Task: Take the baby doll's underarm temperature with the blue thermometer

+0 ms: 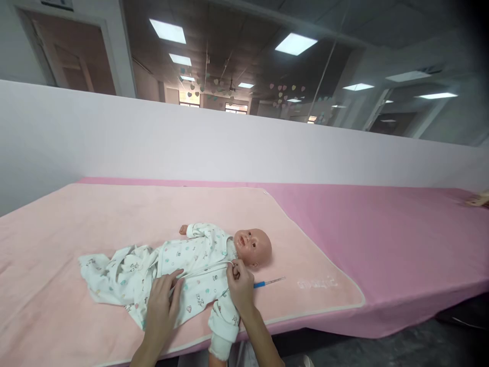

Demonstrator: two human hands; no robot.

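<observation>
A baby doll [254, 247] lies on its back, head to the right, in a white printed baby outfit [198, 250]. Close to the doll's neck, my right hand [240, 283] pinches the outfit's front edge with curled fingers. My left hand [163, 300] rests at the doll's waist, its thumb and index finger closed on the same edge further down. Between both hands the edge runs in a nearly straight line. Just right of my right hand lies a thin clear stick with a blue end [263, 284], which looks like a thermometer.
Under the doll is a peach blanket [122, 209] with pale piping, spread over a pink table cover [382, 239]. A white low wall [229, 148] stands behind, with glass above it. A wooden object [479, 199] sits at the far right edge.
</observation>
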